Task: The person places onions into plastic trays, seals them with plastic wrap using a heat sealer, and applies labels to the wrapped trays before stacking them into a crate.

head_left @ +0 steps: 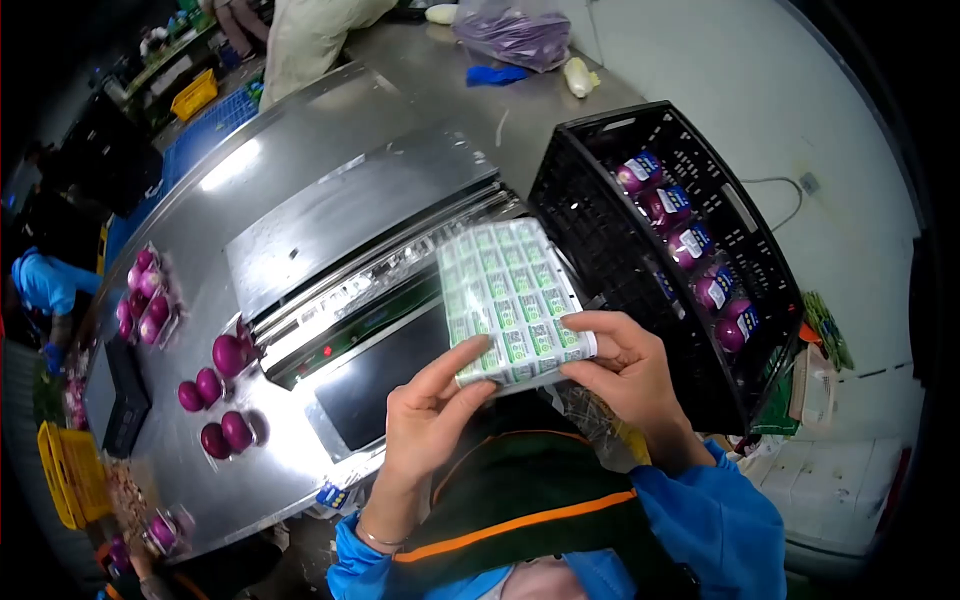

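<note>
My left hand (428,418) and my right hand (637,380) pinch the near edge of a sheet of stickers (508,290) between thumbs and fingers. The sheet is white with rows of green printed labels, and its far part tilts away from me. Beneath it lies a metal wrapping machine (345,215) with a flat lid and a dark plate (375,385) at the front. To the left on the steel table are wrapped pairs of red onions (228,434) and a larger group of red onions (150,300).
A black crate (590,215) at the right holds packs of red onions with blue labels (690,243). A purple plastic bag (515,35) and a white vegetable (578,77) lie at the back. A black device (115,395) stands at the left edge. Other people are nearby.
</note>
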Demonstrator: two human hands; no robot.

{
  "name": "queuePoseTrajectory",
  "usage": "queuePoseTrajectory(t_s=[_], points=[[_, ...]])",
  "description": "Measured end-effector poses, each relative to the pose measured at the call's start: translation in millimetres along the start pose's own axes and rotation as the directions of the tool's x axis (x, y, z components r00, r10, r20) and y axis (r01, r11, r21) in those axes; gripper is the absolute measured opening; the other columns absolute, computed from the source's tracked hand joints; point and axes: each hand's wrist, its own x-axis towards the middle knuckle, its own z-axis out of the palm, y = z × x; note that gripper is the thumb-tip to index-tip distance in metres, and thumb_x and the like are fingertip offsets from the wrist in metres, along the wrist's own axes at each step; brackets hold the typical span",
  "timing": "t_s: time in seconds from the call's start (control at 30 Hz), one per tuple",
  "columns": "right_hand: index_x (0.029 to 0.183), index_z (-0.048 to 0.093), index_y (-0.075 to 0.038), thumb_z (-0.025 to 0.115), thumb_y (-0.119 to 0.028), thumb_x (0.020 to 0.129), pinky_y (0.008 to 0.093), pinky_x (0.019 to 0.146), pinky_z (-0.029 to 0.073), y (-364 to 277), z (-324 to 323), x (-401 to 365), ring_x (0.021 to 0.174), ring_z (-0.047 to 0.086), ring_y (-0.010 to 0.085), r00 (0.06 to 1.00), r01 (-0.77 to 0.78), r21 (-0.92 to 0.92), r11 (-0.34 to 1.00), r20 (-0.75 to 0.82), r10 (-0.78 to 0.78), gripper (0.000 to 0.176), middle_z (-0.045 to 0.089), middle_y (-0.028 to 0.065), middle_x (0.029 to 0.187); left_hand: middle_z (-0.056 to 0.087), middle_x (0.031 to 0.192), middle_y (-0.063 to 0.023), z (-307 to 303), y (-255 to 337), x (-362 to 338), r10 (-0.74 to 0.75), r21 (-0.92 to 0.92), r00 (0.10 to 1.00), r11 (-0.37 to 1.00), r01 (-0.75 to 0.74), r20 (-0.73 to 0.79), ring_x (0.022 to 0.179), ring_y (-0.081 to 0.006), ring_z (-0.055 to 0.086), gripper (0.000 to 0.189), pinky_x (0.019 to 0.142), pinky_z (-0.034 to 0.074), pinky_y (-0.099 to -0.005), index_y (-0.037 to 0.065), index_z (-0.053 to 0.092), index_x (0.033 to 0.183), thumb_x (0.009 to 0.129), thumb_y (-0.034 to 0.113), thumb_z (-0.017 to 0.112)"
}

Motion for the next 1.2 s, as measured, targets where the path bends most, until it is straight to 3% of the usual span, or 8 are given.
queuePoseTrajectory(t_s=[0.23,0.33,0.53,0.67,0.8,0.9,1.03,1.2], points=[[0.084,0.061,0.001,0.065,-0.003,0.077,0.0188,0.061,0.046,-22.3,-88.3,-15.3,0.067,0.06,0.0074,0.952,-0.114,-0.078,0.99,-0.292,0.087,0.009,0.066,0.008,0.075,0.063,0.078,-0.0044,77.8,-11.8,65.7,0.14,0.338,0.984,0.925,-0.171,0.113,0.067,-0.006,0.056,0.012,0.061,0.044,-0.0181,-0.002,0.061,0.092,0.083,0.005,0.06],[0.081,0.062,0.0,0.066,-0.01,0.079,0.0184,0.057,0.045,-17.1,-131.6,-18.4,0.056,0.057,0.0087,0.94,-0.199,-0.339,0.92,-0.333,0.081,0.012,0.062,0.005,0.064,0.063,0.071,-0.0031,113.7,-26.7,101.7,0.098,0.347,0.988,0.928,-0.133,0.117,0.065,-0.005,0.055,0.01,0.06,0.044,-0.0181,-0.002,0.062,0.086,0.081,0.007,0.061],[0.117,0.051,-0.003,0.066,-0.013,0.074,0.0328,0.081,0.042,-28.3,-224.7,1.2,0.094,0.053,0.0239,0.956,0.111,-0.649,0.752,-0.137,-0.26,0.047,0.05,0.0138,0.103,0.054,0.059,0.0037,182.6,-33.2,159.7,-0.084,0.417,0.948,0.907,-0.055,0.308,0.054,-0.0002,0.044,0.015,0.047,0.034,-0.0158,-0.004,0.063,0.084,0.082,0.011,0.064],[0.111,0.055,-0.002,0.063,-0.016,0.076,0.0322,0.081,0.042,-47.9,-258.8,5.3,0.097,0.05,0.028,0.989,-0.078,-0.84,0.536,-0.133,-0.063,0.038,0.048,0.0152,0.106,0.053,0.056,0.003,207.6,-29.0,181.1,-0.18,0.453,0.906,0.891,-0.015,0.384,0.051,-0.0005,0.043,0.016,0.044,0.032,-0.0157,-0.004,0.063,0.084,0.081,0.011,0.065],[0.096,0.059,0.0,0.057,-0.012,0.077,0.0362,0.072,0.044,-39.3,-261.6,9.1,0.087,0.055,0.0308,0.966,0.125,-0.633,0.764,-0.097,-0.239,0.022,0.056,0.0164,0.093,0.057,0.057,-0.0019,220.1,-22.4,202.9,-0.367,0.541,0.755,0.841,0.019,0.543,0.051,-0.0021,0.049,0.018,0.044,0.037,-0.0178,-0.005,0.063,0.086,0.081,0.012,0.064],[0.084,0.06,-0.001,0.058,-0.007,0.076,0.0345,0.062,0.045,-40.6,-257.3,12.3,0.069,0.058,0.0299,0.992,0.07,-0.565,0.822,-0.048,-0.117,0.011,0.06,0.0131,0.072,0.058,0.057,-0.0032,228.9,-19.5,212.4,-0.371,0.565,0.681,0.822,-0.075,0.632,0.052,-0.0023,0.048,0.018,0.045,0.037,-0.0198,-0.003,0.063,0.087,0.082,0.015,0.063],[0.084,0.061,-0.003,0.059,-0.006,0.076,0.0336,0.062,0.045,-39.3,-249.5,12.0,0.07,0.058,0.0273,0.981,-0.19,-0.482,0.855,-0.136,0.142,0.01,0.06,0.0112,0.075,0.053,0.052,-0.0072,228.3,-26.5,216.2,-0.316,0.585,0.671,0.781,-0.218,0.671,0.047,-0.0053,0.043,0.023,0.043,0.034,-0.0233,-0.003,0.062,0.084,0.085,0.02,0.059],[0.086,0.061,-0.005,0.06,-0.008,0.076,0.0324,0.061,0.046,-20.4,-231.8,-2.0,0.073,0.058,0.0259,0.959,-0.237,-0.528,0.815,-0.263,0.108,0.011,0.057,0.0088,0.082,0.046,0.048,-0.0099,227.9,-35.1,210.8,-0.369,0.632,0.669,0.75,-0.196,0.645,0.041,-0.0092,0.039,0.023,0.04,0.032,-0.0269,-0.002,0.062,0.081,0.085,0.02,0.059]])
